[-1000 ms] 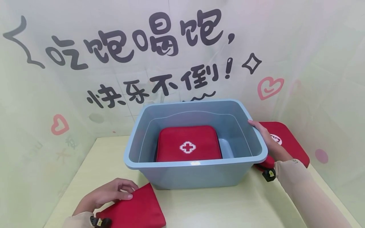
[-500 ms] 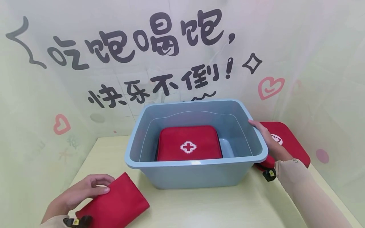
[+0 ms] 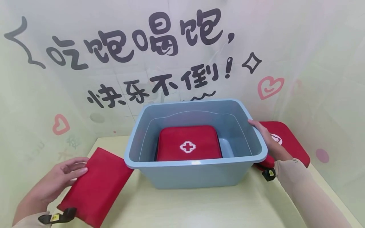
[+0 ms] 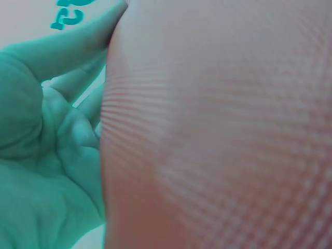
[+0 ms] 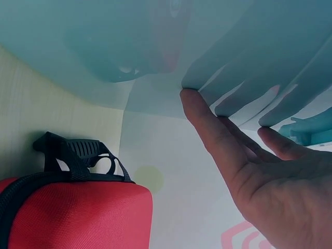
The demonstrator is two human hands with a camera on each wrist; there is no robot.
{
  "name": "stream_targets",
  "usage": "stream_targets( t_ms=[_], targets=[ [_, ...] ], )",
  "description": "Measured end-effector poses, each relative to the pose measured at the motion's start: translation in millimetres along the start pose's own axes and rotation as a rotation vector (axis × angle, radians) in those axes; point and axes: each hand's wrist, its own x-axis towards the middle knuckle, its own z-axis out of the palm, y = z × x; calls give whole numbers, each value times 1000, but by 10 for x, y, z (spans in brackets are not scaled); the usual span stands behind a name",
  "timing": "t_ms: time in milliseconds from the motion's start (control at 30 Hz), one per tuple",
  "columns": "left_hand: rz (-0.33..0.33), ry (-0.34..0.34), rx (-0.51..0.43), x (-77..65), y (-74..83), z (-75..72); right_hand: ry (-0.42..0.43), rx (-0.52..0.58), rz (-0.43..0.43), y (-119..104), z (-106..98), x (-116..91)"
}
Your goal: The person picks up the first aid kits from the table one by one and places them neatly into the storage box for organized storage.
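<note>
The left hand [image 3: 54, 179] pinches a red pouch [image 3: 98, 183] between thumb and fingers, tilted by the left edge of the table [image 3: 199, 209]. Midway along stands a blue bin [image 3: 194, 175] with a red cross-marked case [image 3: 171, 142] inside. The right hand [image 3: 266, 137], well apart from the left, rests extended fingertips against the bin's right side; beyond it, a second red case [image 3: 292, 147] lies near the table's right edge.

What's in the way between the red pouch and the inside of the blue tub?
The left wall of the tub, next to the pouch. Its top is open, so over the rim looks free, but a red case takes up room inside.
</note>
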Motion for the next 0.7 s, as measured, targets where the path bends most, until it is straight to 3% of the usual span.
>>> stream_targets(
  t_ms=[167,367,533,700],
  targets=[
    [71,-10,-28,-74,111,-120,-34,36,5,-3,-9,20],
    [63,52,-44,-130,216,-229,-51,49,-1,-6,-9,31],
    [77,120,-189,-108,325,-294,-52,45,-12,-13,-8,28],
    [130,129,-320,-38,479,-289,-50,44,-7,-9,-8,23]
  ],
)
